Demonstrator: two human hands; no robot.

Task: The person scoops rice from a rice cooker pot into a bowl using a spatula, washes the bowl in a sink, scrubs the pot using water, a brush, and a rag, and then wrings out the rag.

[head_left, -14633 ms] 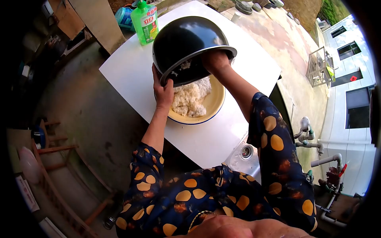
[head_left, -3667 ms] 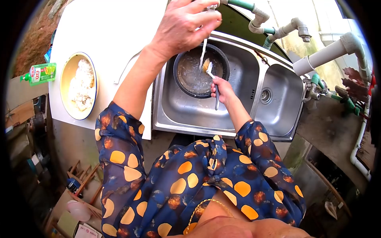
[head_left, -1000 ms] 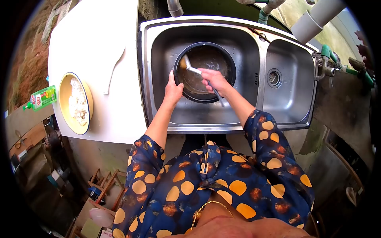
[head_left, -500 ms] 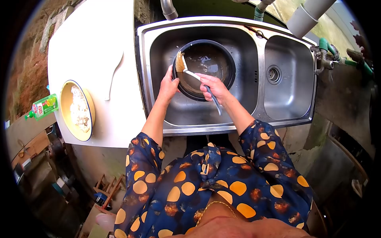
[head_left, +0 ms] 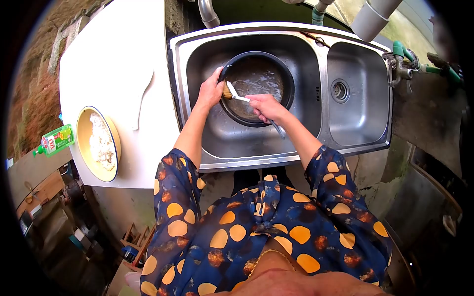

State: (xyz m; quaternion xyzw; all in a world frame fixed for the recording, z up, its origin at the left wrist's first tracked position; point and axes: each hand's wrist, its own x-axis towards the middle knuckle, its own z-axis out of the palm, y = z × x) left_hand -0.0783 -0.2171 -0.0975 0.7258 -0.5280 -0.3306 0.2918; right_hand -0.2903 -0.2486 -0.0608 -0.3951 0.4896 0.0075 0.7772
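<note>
A round dark pot with water in it sits in the larger basin of the steel sink. My left hand grips the pot's left rim, its fingers closed over the edge. In my right hand is the handle of a scrubbing brush, white near the head and grey toward the end. Its tan bristles press against the inner left wall of the pot, close beside my left hand. The water's surface is rippled.
The smaller basin with a drain lies to the right, below pipes and a tap. On the white counter at left are a yellow bowl of pale food, a white spatula and a green soap bottle.
The brush head has moved down along the pot's left inner wall and partly into the water. My left hand has shifted up along the rim, and the water has become more rippled.
</note>
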